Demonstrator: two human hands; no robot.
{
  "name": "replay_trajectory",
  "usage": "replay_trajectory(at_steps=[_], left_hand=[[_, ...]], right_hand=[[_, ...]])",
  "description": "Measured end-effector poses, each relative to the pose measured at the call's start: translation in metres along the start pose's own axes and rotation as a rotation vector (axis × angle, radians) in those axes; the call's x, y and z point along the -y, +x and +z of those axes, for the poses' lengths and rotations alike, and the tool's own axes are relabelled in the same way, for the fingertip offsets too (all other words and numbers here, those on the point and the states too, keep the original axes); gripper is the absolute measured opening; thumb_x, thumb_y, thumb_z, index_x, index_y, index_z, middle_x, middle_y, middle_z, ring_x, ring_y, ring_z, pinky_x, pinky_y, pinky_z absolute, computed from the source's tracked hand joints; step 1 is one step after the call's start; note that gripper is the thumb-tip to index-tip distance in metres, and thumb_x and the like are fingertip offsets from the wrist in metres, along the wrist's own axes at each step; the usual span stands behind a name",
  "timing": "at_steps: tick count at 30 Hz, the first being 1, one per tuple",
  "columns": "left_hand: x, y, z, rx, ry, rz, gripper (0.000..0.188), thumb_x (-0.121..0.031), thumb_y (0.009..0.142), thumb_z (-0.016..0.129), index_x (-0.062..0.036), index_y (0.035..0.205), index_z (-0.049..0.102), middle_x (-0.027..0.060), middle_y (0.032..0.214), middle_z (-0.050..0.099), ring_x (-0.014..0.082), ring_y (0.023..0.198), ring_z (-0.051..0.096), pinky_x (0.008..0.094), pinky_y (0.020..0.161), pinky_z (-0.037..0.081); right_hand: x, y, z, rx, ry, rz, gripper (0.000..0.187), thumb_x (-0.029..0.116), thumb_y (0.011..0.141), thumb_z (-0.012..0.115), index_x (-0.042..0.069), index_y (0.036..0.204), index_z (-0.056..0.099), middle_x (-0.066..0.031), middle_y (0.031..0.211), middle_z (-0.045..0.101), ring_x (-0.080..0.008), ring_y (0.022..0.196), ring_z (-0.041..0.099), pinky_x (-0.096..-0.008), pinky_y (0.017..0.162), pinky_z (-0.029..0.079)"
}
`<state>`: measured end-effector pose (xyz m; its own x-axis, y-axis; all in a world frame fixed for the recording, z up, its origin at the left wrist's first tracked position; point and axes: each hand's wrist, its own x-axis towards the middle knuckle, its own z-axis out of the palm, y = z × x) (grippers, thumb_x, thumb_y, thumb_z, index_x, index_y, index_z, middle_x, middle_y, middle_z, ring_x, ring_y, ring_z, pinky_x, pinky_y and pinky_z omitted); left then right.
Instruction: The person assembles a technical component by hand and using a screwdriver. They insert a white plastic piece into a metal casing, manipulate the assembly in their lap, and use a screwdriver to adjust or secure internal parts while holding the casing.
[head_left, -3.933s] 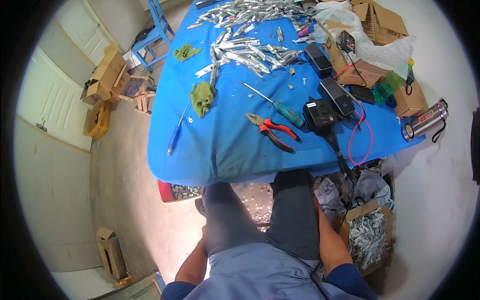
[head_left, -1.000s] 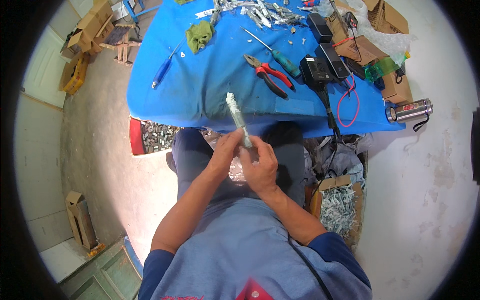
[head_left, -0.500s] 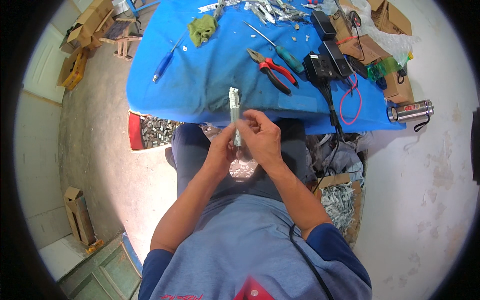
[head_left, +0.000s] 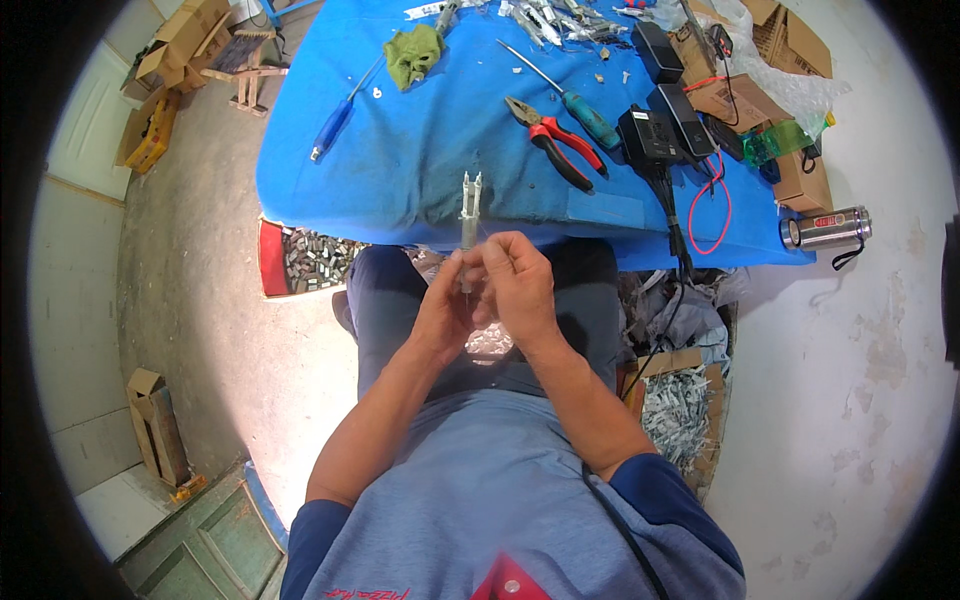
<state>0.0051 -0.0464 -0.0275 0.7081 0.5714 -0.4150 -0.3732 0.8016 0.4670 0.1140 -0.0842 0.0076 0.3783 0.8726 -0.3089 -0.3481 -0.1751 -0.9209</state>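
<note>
Our left hand (head_left: 440, 305) is closed on the low end of a part (head_left: 469, 232), thumb and bent fingers wrapped round it, hiding much of that end from us. Our right hand (head_left: 522, 290) comes in from the other side, half curled, thumb and index fingertip drawn close together right beside the part; we cannot tell whether those tips pinch it, brush it or stand just clear. Slim and grey, the part points away from us, and its far end splits into two pale prongs. We have it to the left of the pliers (head_left: 546, 130) and nearer to us than they are. Beneath the pliers is a blue cloth (head_left: 420, 180). Just right of the pliers we see a teal screwdriver (head_left: 590, 120); well to their left, a blue screwdriver (head_left: 332, 128). Beyond the pliers and to the left is a green rag (head_left: 412, 55); farther beyond them, a heap (head_left: 535, 25) of grey pieces. Right of the pliers we find a black box (head_left: 648, 135) and, well apart, a steel flask (head_left: 828, 229)
</note>
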Motion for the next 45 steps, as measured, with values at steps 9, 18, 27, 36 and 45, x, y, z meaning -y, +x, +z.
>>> replay_trajectory(at_steps=[9,18,27,36,45], left_hand=[[0.001,-0.001,-0.005,-0.178,0.171,0.004,0.029,-0.042,0.092,0.062,-0.0151,0.087,0.053,-0.0055,0.065,0.041,0.0051,0.051,0.036,0.0189,0.044,0.025],[-0.003,-0.005,-0.004,-0.097,0.337,0.052,0.033,-0.042,0.090,0.064,-0.0105,0.090,0.054,-0.0043,0.063,0.040,0.0052,0.049,0.033,0.0211,0.044,0.024],[0.006,-0.004,0.004,-0.090,0.337,-0.054,0.034,-0.041,0.090,0.061,-0.0074,0.084,0.057,-0.0025,0.064,0.047,0.0060,0.048,0.036,0.0225,0.043,0.024],[0.006,-0.002,-0.006,-0.127,0.275,-0.023,0.036,-0.045,0.096,0.054,-0.0128,0.082,0.048,-0.0021,0.062,0.040,0.0078,0.048,0.032,0.0231,0.044,0.023],[-0.001,-0.002,-0.012,-0.113,0.282,-0.021,0.035,-0.044,0.095,0.055,-0.0141,0.080,0.047,-0.0043,0.059,0.037,0.0072,0.046,0.031,0.0232,0.043,0.022]], right_hand=[[0.010,0.020,-0.021,0.190,-0.036,-0.038,0.020,0.018,0.096,0.056,0.003,0.082,0.059,-0.0020,0.075,0.060,-0.0087,0.062,0.054,-0.0233,0.060,0.044],[0.033,0.019,-0.027,0.227,0.540,0.123,0.024,0.021,0.095,0.051,0.006,0.077,0.055,-0.0026,0.067,0.051,-0.0121,0.066,0.053,-0.0278,0.063,0.045],[0.033,0.026,-0.036,0.356,0.356,0.327,0.023,0.021,0.096,0.050,0.004,0.083,0.058,0.0009,0.061,0.048,-0.0078,0.048,0.043,-0.0215,0.048,0.039],[0.029,0.010,-0.035,0.269,0.335,-0.134,0.025,0.013,0.090,0.049,0.003,0.068,0.055,-0.0100,0.078,0.062,-0.0095,0.059,0.051,-0.0251,0.063,0.045],[0.032,0.005,-0.074,0.177,-0.147,0.017,0.023,0.019,0.090,0.061,0.003,0.073,0.058,-0.0055,0.068,0.058,-0.0083,0.054,0.047,-0.0251,0.052,0.040]])
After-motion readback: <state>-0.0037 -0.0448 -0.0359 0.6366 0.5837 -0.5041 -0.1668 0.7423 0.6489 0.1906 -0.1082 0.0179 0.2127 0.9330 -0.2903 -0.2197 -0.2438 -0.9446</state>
